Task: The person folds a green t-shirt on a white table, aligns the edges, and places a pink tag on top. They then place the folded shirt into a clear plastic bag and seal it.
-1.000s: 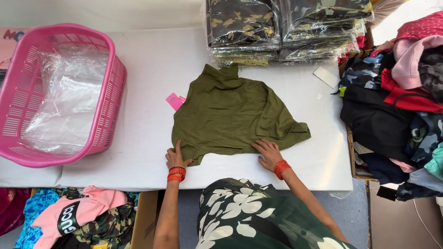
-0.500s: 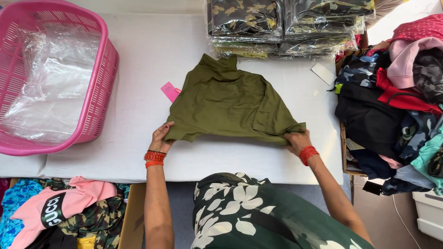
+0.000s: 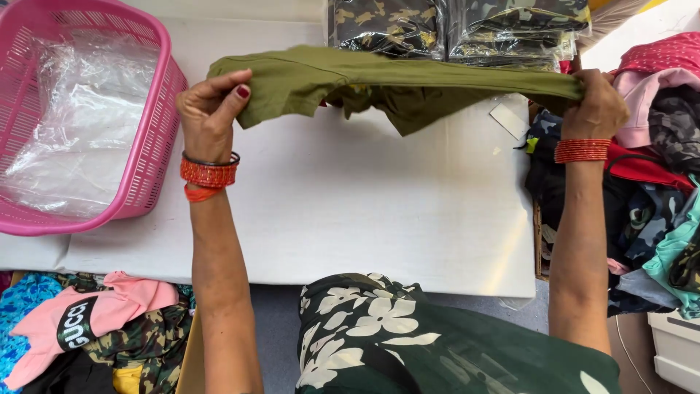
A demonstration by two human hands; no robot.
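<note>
Head view: the left hand (image 3: pixel 210 109) and right hand (image 3: pixel 596 103) each pinch an end of an olive shirt (image 3: pixel 379 82), stretched above the white table (image 3: pixel 350 211). A pink basket (image 3: pixel 149 157) with clear plastic sits left; camouflage packs (image 3: pixel 452 25) lie behind

white table (image 3: pixel 364 233), grey floor (image 3: pixel 277 321), bright daylight

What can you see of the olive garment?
The olive garment is plain, soft knit-looking cloth, folded into a long band and stretched level above the white table, off its surface. The left hand pinches one end, the right hand grips the other. Loose folds sag from the middle and a ragged flap hangs near the left hand. Its far edge overlaps the view of the bagged camouflage packs. No print shows.
</note>
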